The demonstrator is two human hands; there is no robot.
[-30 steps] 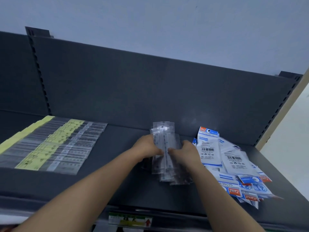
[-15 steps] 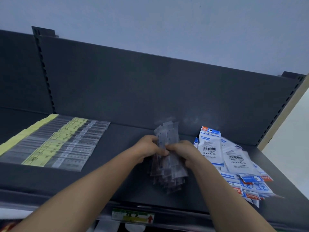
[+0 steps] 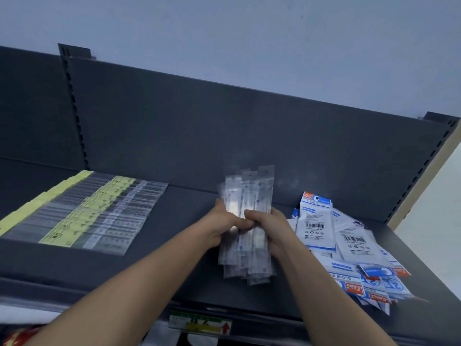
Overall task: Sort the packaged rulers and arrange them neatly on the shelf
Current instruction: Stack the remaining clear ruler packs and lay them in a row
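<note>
A bundle of clear packaged rulers (image 3: 249,196) stands nearly upright over the middle of the dark grey shelf (image 3: 189,260). My left hand (image 3: 222,223) grips its left side and my right hand (image 3: 269,226) grips its right side, thumbs meeting at the front. The packs' lower ends fan out unevenly near the shelf surface. To the left lies a flat overlapping row of clear rulers with yellow labels (image 3: 82,216). On the right sits a loose heap of white and blue geometric ruler packs (image 3: 349,248).
The shelf's grey back panel (image 3: 224,136) rises behind the bundle, with slotted uprights at left (image 3: 74,113) and right (image 3: 421,166). A green and yellow price label (image 3: 199,325) hangs on the shelf's front edge. A pale wall stands at the far right.
Both hands have lifted the clear ruler bundle and tipped it more upright, squaring the packs together. The view has shifted slightly.
</note>
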